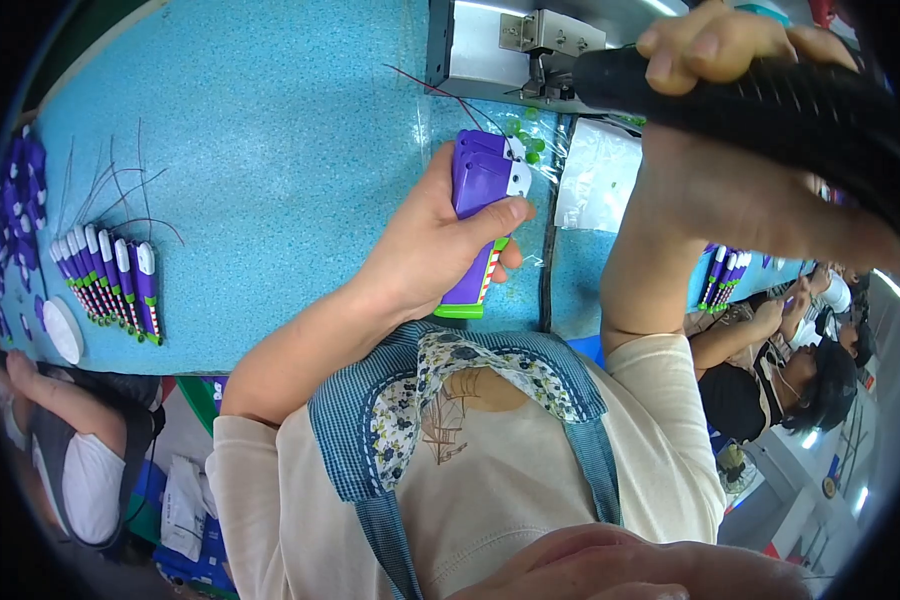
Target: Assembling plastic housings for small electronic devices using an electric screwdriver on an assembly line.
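My left hand [470,225] is closed around a purple plastic toy part [480,170] with white pieces, a green end and a red-and-white striped edge. Thin red and dark wires stick out of its upper end. In my right hand [710,175] is a black electric screwdriver [770,95], fingers wrapped over its body. The screwdriver's front end points left, close to a metal box-shaped device [490,50] at the table's far side; its tip is hard to make out there.
Several similar purple parts with wires [110,275] stand in a row on the blue table [270,120] at left, beside a white round piece [63,330]. Small green pieces [532,145] and a clear plastic bag [600,175] lie near the device. Co-workers sit on both sides.
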Available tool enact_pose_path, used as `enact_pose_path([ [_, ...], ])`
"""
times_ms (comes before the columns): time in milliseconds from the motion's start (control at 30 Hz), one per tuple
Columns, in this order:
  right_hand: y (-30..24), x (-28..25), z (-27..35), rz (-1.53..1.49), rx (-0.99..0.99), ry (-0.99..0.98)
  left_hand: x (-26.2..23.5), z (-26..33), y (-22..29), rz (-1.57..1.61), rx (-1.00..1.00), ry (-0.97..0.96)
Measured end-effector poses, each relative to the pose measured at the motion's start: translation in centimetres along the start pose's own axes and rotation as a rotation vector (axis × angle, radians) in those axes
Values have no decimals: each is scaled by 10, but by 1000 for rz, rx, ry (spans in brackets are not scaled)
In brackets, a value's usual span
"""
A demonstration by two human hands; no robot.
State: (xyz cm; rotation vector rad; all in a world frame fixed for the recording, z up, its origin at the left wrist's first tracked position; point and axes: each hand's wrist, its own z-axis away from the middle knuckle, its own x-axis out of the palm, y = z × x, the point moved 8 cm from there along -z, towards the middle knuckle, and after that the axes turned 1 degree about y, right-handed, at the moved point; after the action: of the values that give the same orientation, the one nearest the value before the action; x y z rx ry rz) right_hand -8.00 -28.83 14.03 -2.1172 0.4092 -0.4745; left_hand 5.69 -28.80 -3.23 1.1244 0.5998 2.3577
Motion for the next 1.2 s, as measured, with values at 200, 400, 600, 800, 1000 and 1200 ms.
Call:
enact_pose_path([
  [200, -7, 8, 16, -105, -47, -331, 8, 5, -2, -90, -36, -13],
  [400, 1, 20, 27, -111, -66, -320, 17, 8, 1, -101, -17, -57],
  [600, 4, 22, 30, -82, -76, -330, 18, 8, 0, -51, -37, -70],
  [800, 8, 23, 28, -113, -45, -300, 13, 11, 4, -107, -1, -55],
  [1000, -17, 3, -13, 269, -160, -412, 10, 5, 0, -82, -38, -55],
  [1200, -10, 11, 11, 144, -21, 214, 8, 2, -2, -76, -71, -30],
])
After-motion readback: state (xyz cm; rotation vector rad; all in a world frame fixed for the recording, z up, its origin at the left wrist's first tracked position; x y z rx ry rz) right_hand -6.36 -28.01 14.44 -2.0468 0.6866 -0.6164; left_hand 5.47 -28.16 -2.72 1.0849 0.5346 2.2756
